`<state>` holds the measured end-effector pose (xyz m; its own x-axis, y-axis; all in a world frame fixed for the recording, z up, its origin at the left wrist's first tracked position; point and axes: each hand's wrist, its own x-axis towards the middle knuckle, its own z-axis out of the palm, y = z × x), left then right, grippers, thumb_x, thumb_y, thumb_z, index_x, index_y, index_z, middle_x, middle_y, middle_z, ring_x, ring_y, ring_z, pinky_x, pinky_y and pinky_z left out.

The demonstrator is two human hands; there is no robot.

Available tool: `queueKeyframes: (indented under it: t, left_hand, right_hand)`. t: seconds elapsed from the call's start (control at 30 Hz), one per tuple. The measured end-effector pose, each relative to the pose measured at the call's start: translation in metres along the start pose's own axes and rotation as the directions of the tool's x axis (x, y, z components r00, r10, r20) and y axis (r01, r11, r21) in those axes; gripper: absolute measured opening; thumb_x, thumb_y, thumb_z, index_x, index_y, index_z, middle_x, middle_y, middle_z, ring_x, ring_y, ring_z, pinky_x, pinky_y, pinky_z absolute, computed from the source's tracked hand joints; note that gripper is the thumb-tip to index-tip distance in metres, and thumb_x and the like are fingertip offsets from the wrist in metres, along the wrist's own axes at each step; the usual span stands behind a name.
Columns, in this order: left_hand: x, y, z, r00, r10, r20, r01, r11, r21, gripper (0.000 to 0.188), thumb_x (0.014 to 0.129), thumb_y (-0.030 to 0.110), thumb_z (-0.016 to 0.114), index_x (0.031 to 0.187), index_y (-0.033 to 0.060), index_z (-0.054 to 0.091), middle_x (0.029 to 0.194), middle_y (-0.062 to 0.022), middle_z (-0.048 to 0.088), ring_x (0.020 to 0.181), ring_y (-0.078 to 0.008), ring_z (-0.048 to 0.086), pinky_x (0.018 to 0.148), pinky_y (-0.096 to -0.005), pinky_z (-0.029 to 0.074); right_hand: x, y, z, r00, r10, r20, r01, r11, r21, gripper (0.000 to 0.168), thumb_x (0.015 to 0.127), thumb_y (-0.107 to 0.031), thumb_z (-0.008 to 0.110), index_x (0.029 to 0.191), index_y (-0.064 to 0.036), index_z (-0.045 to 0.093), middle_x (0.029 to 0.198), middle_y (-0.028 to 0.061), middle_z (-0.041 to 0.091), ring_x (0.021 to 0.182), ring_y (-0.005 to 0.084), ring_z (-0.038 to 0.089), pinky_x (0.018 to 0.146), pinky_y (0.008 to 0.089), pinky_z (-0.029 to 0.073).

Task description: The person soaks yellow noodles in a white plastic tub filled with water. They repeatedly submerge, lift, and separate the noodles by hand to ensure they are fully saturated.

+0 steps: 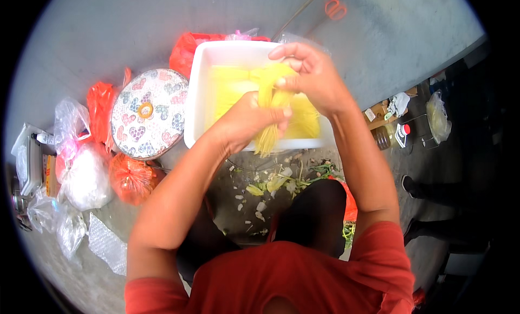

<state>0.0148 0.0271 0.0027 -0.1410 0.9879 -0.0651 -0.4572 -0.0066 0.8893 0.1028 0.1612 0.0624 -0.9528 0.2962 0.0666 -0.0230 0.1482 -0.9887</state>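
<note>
A bundle of thin yellow noodle-like strands [268,84] is held up over a white plastic tub [194,106]. My left hand [250,121] is closed around its lower part, and loose ends hang below the fist over the tub's near rim. At the folded top of the bundle, my right hand [308,76] grips with the thumb in front and the fingers behind, slightly blurred. More yellow strands [229,74] lie inside the tub, partly hidden by my hands and forearms.
Left of the tub stands a round heart-patterned lid or stool top [158,129] with a yellow ring on it. Red bags [99,104] and an orange bag [132,178] are nearby. Vegetable scraps [276,182] litter the floor. Bottles [392,135] and another person's legs [443,192] are at right.
</note>
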Motion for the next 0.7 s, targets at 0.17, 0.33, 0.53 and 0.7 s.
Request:
queueKeyframes:
  t: [0.17, 0.33, 0.53, 0.7]
  left_hand:
    - [-0.010, 0.009, 0.009, 0.967, 0.252, -0.043, -0.168, 0.753, 0.637, 0.018, 0.083, 0.009, 0.061, 0.099, 0.0018, 0.056, 0.078, -0.0065, 0.060, 0.070, -0.0135, 0.055, 0.065, -0.0274, 0.045]
    - [-0.010, -0.001, -0.005, 0.835, 0.550, -0.019, -0.281, 0.455, 0.845, 0.020, 0.079, 0.006, 0.061, 0.099, 0.0025, 0.056, 0.084, -0.0157, 0.061, 0.077, -0.0298, 0.061, 0.069, -0.0328, 0.048]
    - [-0.012, 0.006, -0.001, 0.807, 0.589, -0.047, -0.332, 0.517, 0.789, 0.021, 0.080, 0.001, 0.058, 0.101, 0.0020, 0.056, 0.088, -0.0134, 0.064, 0.081, -0.0260, 0.063, 0.072, -0.0301, 0.048]
    - [-0.014, 0.004, 0.002, 0.852, 0.485, -0.194, -0.234, 0.686, 0.689, 0.022, 0.084, 0.002, 0.057, 0.106, 0.0009, 0.056, 0.094, -0.0092, 0.064, 0.086, -0.0140, 0.059, 0.076, -0.0269, 0.046]
  right_hand:
    - [-0.020, -0.007, -0.005, 0.979, -0.193, 0.065, 0.200, 0.974, -0.105, 0.038, 0.067, 0.004, 0.063, 0.104, -0.001, 0.057, 0.100, 0.0053, 0.058, 0.083, 0.0084, 0.056, 0.069, 0.0235, 0.046]
    - [-0.035, -0.003, -0.006, 0.963, -0.268, -0.033, 0.255, 0.943, -0.213, 0.040, 0.062, 0.006, 0.064, 0.100, -0.005, 0.058, 0.100, 0.0015, 0.058, 0.078, 0.0079, 0.052, 0.067, 0.0216, 0.044]
    - [-0.046, 0.030, 0.012, 0.842, -0.480, -0.247, 0.369, 0.846, -0.386, 0.032, 0.061, 0.002, 0.068, 0.091, -0.006, 0.059, 0.089, 0.0024, 0.058, 0.071, 0.0095, 0.053, 0.064, 0.0229, 0.045]
    - [-0.038, 0.024, 0.027, 0.669, -0.684, -0.291, 0.418, 0.670, -0.613, 0.027, 0.061, 0.000, 0.069, 0.085, -0.006, 0.059, 0.084, 0.0060, 0.059, 0.068, 0.0158, 0.056, 0.061, 0.0265, 0.047]
